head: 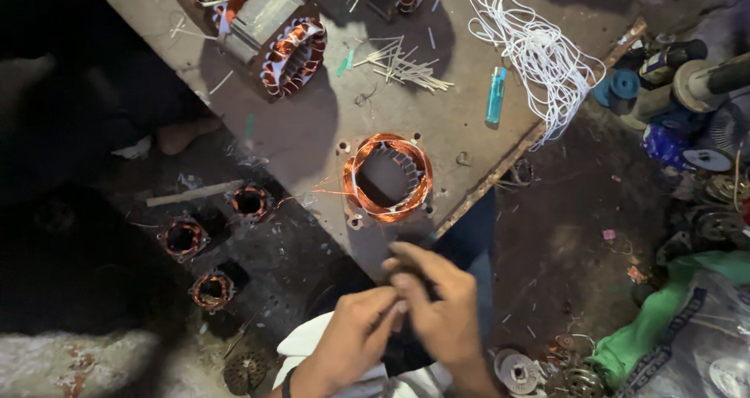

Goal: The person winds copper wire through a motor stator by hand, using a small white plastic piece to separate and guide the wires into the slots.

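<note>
Both hands meet low in the view, just below the near corner of a board (312, 132); the left hand (351, 337) has fingers drawn narrow, fingertips touching the right hand (437, 308), which curls its fingers close; what they pinch between them cannot be told. Just beyond the hands, on the board's near corner, lies a ring wound with copper wire (388, 178), apart from both hands; a thin copper strand trails off it to the left. Left of the board, three smaller copper coils (212, 242) sit on the dark floor. Farther up the board lie a blue lighter (495, 95), a scatter of pale sticks (402, 66), a tangle of white string (539, 50) and a larger wound motor part (266, 23).
</note>
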